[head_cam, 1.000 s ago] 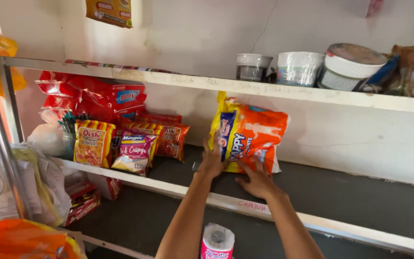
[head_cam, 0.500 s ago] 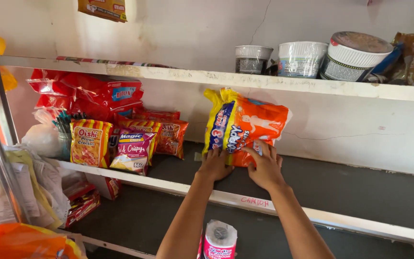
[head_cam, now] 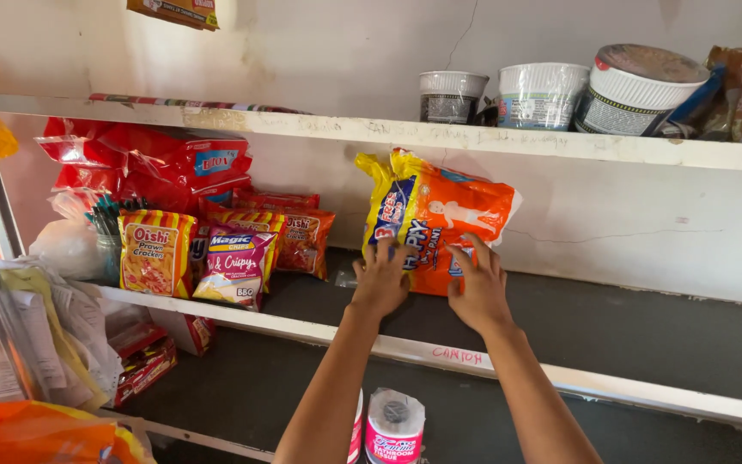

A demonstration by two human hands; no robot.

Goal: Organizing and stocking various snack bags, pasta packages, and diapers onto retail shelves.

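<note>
The orange diaper pack (head_cam: pixel 440 225) already stands on the shelf (head_cam: pixel 629 331); left hand (head_cam: pixel 381 279) and right hand (head_cam: pixel 477 288), fingers spread, rest against its front.

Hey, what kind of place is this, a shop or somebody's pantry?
Most likely a small shop: both hands press an orange diaper pack standing on a shelf, with snack packets lined up facing out and lidded tubs above.
</note>
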